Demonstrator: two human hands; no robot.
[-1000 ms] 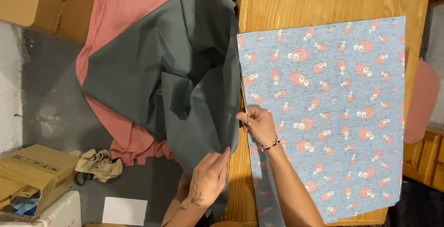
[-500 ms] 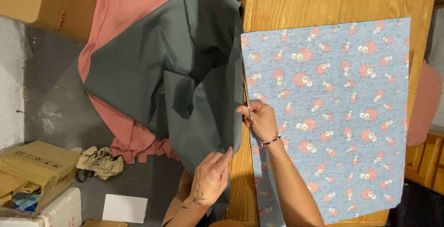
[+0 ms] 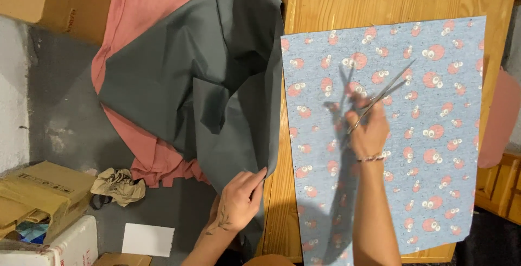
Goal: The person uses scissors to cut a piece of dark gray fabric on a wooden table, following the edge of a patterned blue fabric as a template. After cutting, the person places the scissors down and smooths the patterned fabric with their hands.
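Over the patterned blue cloth [image 3: 412, 136], right hand [image 3: 369, 130] gripping open scissors [image 3: 382, 97]; left hand [image 3: 239, 201] pinching grey fabric [image 3: 201, 92].

The scissors [image 3: 380, 95] are motion-blurred, their handles hidden inside the right hand [image 3: 368, 130], so whether the blades are parted cannot be told. The left hand [image 3: 237, 201] covers part of the grey fabric [image 3: 201, 81] edge. Both forearms run off the bottom edge. The cardboard boxes [image 3: 38, 190] are cropped at the left.
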